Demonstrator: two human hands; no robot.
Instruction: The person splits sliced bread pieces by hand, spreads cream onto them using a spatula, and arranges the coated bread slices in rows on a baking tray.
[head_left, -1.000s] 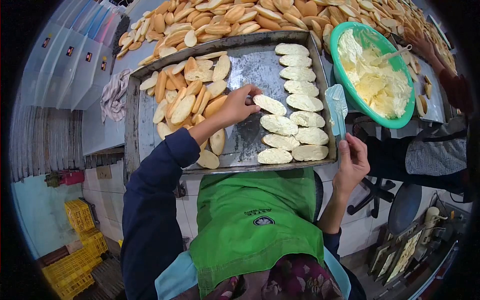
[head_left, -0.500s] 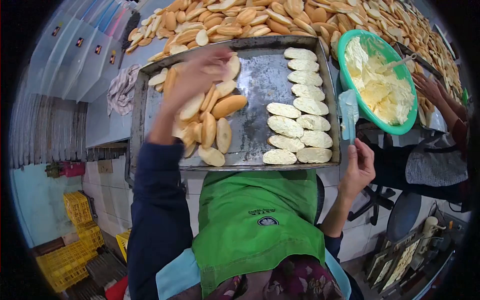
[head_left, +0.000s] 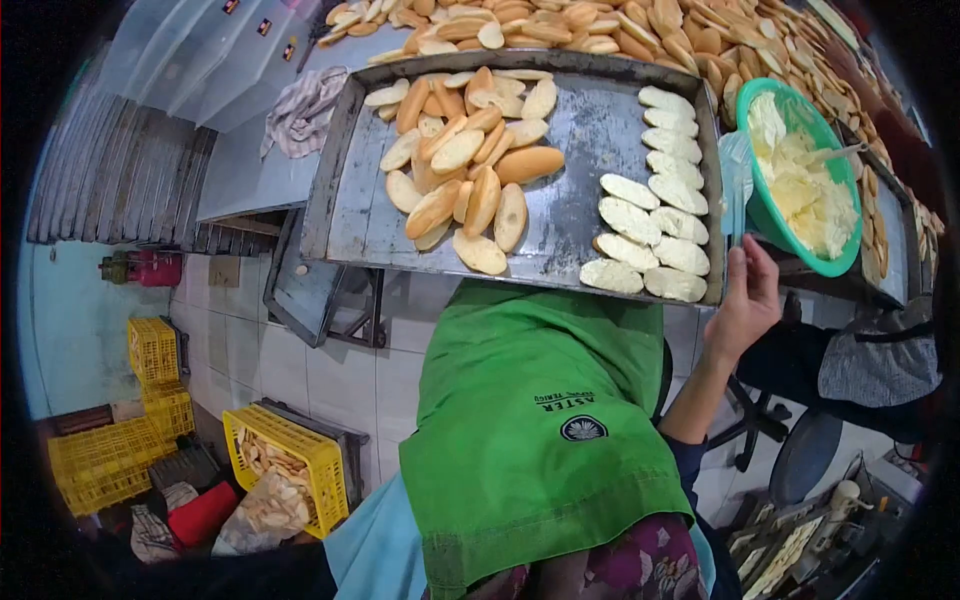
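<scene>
My right hand (head_left: pixel 743 300) grips the handle of a spatula (head_left: pixel 735 180) smeared with cream, upright beside the right edge of the metal tray (head_left: pixel 450 262). Cream-coated bread slices (head_left: pixel 629 219) lie in two columns at the tray's right side. A loose heap of plain bread pieces (head_left: pixel 457 150) fills much of its left half, some cut side up, some crust up. The green bowl (head_left: pixel 853 262) of pale cream (head_left: pixel 805 190) stands just right of the spatula, with a utensil in it. My left hand is out of view.
Many bread pieces (head_left: pixel 560 25) are piled behind the tray. A cloth (head_left: pixel 303 112) lies at the left. On the floor at lower left is a yellow crate (head_left: pixel 332 485) holding bread. Another person's arm (head_left: pixel 865 75) shows at the far right.
My left hand has left the tray and gone out of view; a coated slice it held earlier now lies in the left column. The view has swung left, bringing the bread crate into sight.
</scene>
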